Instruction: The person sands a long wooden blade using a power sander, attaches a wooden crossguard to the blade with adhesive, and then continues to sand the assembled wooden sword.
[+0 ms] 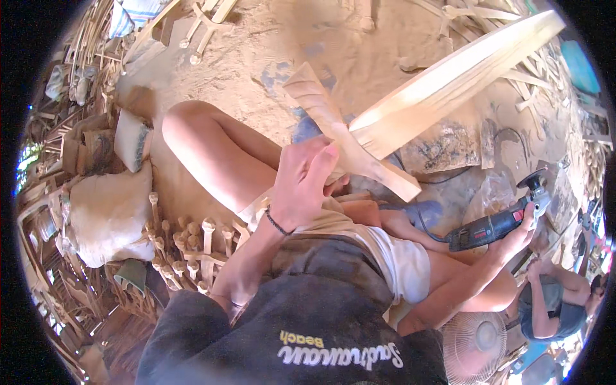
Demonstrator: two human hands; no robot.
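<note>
Long pale wooden blade (449,80): long axis runs diagonally, wide curved end pointing up and to the right, narrow handle end (391,181) down near the lap. It is held raised above a sandy, sawdust-covered floor (256,58). A second, darker carved piece (317,102) crosses behind it, pointing up-left. Surroundings: open workshop, stacked wooden sticks at left and top, a row of knobbed handles (192,247) beside the left knee, stuffed sacks (106,215) at left, an electric fan (475,343) at lower right, another person (552,301) seated at right. Left hand (301,183): forearm rising from below, fingers closed around the blade's neck. Right hand (523,228): arm stretched rightward, clenched on a dark angle grinder (497,224) held low, apart from the wood.
</note>
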